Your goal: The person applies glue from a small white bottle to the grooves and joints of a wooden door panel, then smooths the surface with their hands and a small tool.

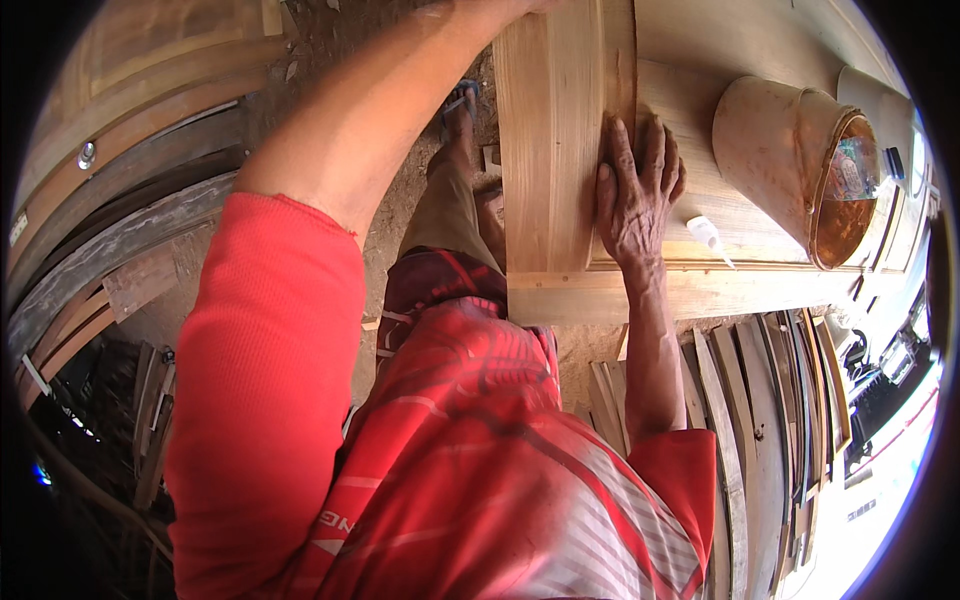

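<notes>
My right hand [640, 190] rests palm down on a pale wooden panel door [550, 130], fingers stretched out along a raised strip of moulding. My left arm reaches forward across the top of the view. Only a sliver of my left hand [525, 4] shows at the upper edge, near the far part of the door, and its fingers are hidden. A small white bottle with a thin nozzle [705, 233] lies on the door to the right of my right hand. Beyond it stands a brownish, stained bucket [765, 150] with a colourful packet inside.
Stacked wooden strips [740, 400] lean below the door at the right. At the left are another wooden door [180, 60] with a metal knob [86, 155] and a curved stack of boards [120, 235]. A sandalled foot [460, 105] is on the dirt floor.
</notes>
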A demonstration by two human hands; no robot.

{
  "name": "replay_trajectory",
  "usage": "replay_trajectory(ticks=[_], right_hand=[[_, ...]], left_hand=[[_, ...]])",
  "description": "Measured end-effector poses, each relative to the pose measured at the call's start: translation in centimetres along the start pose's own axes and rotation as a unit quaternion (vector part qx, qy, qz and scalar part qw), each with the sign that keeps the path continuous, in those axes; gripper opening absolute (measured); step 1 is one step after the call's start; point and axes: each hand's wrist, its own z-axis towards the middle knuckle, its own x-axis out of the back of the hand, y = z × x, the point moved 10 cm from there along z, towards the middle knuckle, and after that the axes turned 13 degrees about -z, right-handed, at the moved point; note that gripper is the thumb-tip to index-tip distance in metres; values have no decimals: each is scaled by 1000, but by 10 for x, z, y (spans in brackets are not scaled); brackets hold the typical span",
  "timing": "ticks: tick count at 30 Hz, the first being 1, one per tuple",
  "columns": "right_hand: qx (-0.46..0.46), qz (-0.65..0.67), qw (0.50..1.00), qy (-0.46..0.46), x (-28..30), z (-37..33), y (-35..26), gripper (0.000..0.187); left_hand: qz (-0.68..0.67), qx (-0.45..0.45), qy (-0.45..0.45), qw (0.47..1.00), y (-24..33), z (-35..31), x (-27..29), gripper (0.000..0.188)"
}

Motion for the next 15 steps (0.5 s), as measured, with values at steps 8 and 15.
replay_trajectory(ticks=[8,15], right_hand=[[5,-7,1000,12,2,1,1,44],[0,3,998,65,6,64,9,47]], left_hand=[[-24,-3,9,1000,-3,1,4,26],[-17,-8,13,1000,-1,0,-2,29]])
